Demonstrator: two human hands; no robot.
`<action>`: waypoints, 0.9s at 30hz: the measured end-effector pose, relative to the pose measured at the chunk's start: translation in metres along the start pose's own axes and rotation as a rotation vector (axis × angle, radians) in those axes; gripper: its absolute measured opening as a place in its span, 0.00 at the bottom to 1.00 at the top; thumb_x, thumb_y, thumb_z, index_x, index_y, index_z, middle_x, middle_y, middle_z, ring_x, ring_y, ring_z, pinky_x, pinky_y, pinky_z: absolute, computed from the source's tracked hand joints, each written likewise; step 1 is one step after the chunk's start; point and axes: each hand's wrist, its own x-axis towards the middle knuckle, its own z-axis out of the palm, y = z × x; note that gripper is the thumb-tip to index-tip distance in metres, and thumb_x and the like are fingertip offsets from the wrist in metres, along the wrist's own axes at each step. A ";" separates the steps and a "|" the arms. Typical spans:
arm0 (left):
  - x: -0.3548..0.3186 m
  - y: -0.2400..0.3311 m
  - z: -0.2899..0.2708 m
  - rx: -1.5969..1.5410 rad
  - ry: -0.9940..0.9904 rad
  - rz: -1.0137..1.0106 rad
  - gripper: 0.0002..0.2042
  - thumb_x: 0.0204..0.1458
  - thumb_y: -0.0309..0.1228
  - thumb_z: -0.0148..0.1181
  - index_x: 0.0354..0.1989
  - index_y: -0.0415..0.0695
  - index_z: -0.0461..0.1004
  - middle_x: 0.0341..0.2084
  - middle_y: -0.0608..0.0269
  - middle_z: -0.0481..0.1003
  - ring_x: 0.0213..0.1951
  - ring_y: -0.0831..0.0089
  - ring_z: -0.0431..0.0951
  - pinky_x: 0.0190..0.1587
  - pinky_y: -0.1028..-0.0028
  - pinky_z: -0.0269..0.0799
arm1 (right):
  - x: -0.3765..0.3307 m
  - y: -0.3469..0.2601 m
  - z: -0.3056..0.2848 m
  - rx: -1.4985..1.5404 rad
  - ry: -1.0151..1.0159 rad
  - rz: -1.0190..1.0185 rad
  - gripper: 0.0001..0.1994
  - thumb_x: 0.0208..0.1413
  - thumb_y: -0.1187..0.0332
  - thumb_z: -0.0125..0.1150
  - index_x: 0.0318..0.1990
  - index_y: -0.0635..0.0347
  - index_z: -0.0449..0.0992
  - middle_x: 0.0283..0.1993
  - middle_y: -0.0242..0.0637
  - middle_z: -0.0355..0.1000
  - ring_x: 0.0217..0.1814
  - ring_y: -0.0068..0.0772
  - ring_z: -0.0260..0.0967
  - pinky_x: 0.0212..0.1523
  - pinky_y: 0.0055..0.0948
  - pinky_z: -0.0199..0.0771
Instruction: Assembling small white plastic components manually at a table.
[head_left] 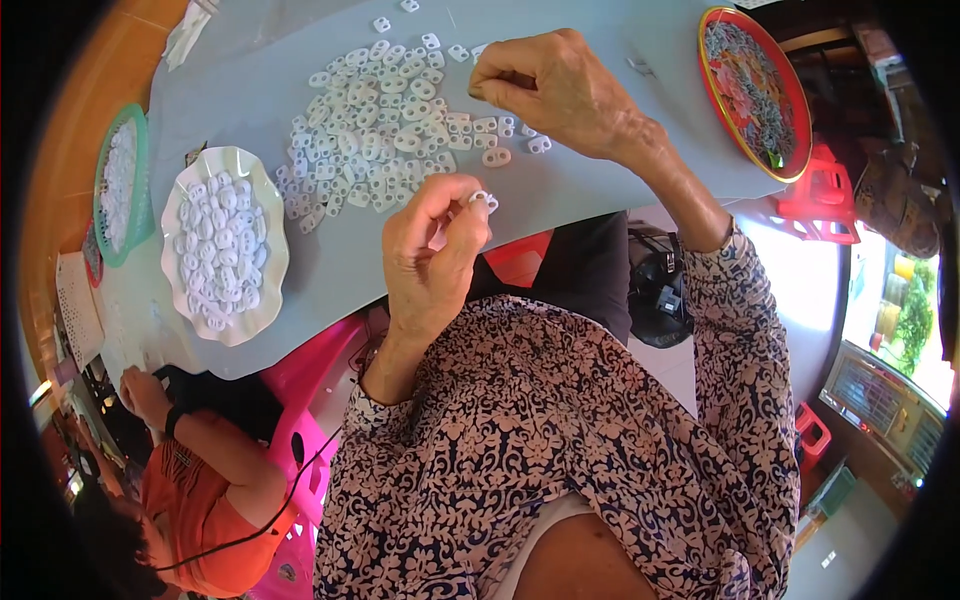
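Between the thumb and forefinger of my left hand (pixel 432 255) is a small white plastic cord-lock piece (pixel 484 201) with round holes, held just off the table's near edge. My right hand (pixel 565 95) hovers over the table farther away and to the right, its fingers curled and the thumb pressed to the forefinger. Whatever that pinch may hold is hidden. Under and left of my right hand spreads a loose pile of similar white two-hole pieces (pixel 375 125), with several strays along its right side.
A white wavy-rimmed dish (pixel 273 210) of white pieces stands left on the grey table (pixel 330 270), beside a green basket (pixel 141 165). A red tray (pixel 715 105) with small grey metal pieces sits far right. A person in orange (pixel 220 500) is at lower left, by a pink chair (pixel 300 395).
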 end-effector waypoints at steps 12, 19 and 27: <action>0.006 -0.006 0.011 0.375 -0.099 0.336 0.06 0.45 0.18 0.53 0.32 0.36 0.68 0.26 0.54 0.71 0.28 0.60 0.71 0.31 0.69 0.68 | -0.001 0.000 0.008 -0.008 -0.067 -0.114 0.04 0.50 0.74 0.59 0.31 0.65 0.75 0.24 0.38 0.73 0.22 0.30 0.67 0.26 0.28 0.68; 0.004 0.001 0.012 0.485 -0.084 0.286 0.06 0.48 0.21 0.52 0.35 0.37 0.70 0.28 0.53 0.72 0.29 0.57 0.72 0.33 0.68 0.69 | 0.004 -0.020 0.033 0.199 -0.153 -0.227 0.05 0.47 0.74 0.56 0.31 0.64 0.75 0.25 0.40 0.73 0.26 0.39 0.71 0.31 0.33 0.72; 0.003 0.003 0.002 0.477 0.004 0.136 0.04 0.51 0.23 0.53 0.33 0.38 0.68 0.27 0.61 0.72 0.25 0.76 0.70 0.28 0.77 0.66 | 0.000 -0.005 0.021 0.160 -0.114 -0.195 0.05 0.47 0.74 0.55 0.30 0.64 0.75 0.24 0.41 0.72 0.26 0.40 0.71 0.31 0.35 0.71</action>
